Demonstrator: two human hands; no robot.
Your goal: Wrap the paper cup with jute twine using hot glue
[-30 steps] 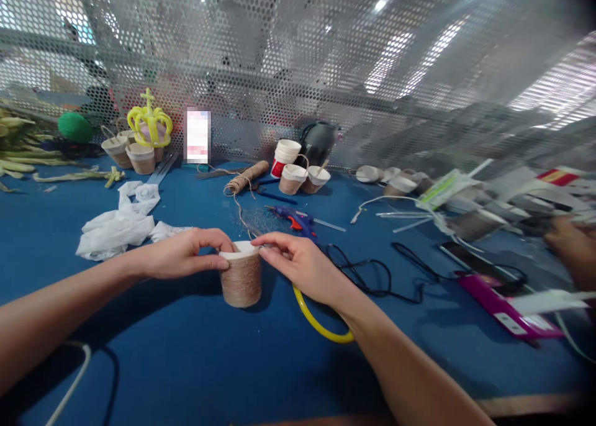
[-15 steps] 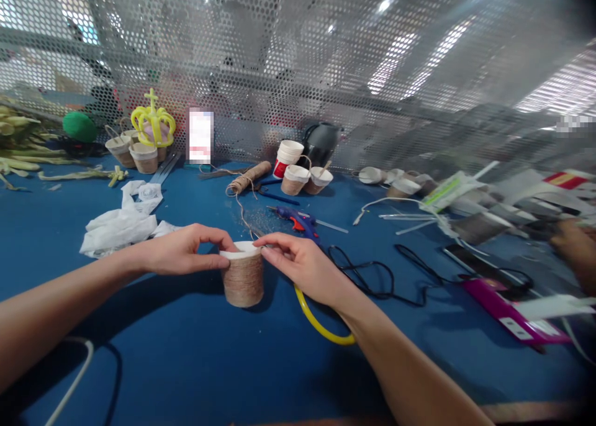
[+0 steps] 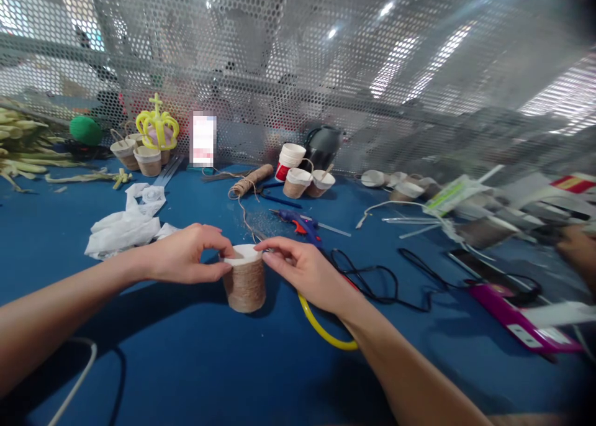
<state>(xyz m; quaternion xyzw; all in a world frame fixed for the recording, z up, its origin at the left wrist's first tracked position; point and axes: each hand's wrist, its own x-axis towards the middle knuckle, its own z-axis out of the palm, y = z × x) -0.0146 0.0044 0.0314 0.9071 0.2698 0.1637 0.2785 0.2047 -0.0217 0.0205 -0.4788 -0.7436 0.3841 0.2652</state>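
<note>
A paper cup [image 3: 245, 286] wrapped in brown twine stands upright before me, its white rim showing above the windings. My left hand [image 3: 195, 255] pinches the cup's left rim, thumb outside and fingers inside. At the right rim, my right hand [image 3: 302, 271] has thumb and index finger closed on the twine [image 3: 243, 213] against the cup; the exact fingertip contact is partly hidden. That strand leads back to a twine roll [image 3: 254, 181] lying behind the cup. A blue glue gun [image 3: 300, 222] lies beyond my right hand, and a yellow ring [image 3: 321, 334] is partly under my right forearm.
White crumpled fabric [image 3: 121, 233] lies left. Small twine-wrapped baskets [image 3: 148, 162] and a yellow crown [image 3: 158, 131] stand behind it. More cups [image 3: 297, 182] stand at the back. A magenta power strip [image 3: 500, 311] and black cable [image 3: 372, 268] lie right; another person's hand [image 3: 577, 246] is beyond.
The view has shifted slightly, so everything appears a little lower and farther right. Both hands stay at the cup's rim, with little visible change in their grip.
</note>
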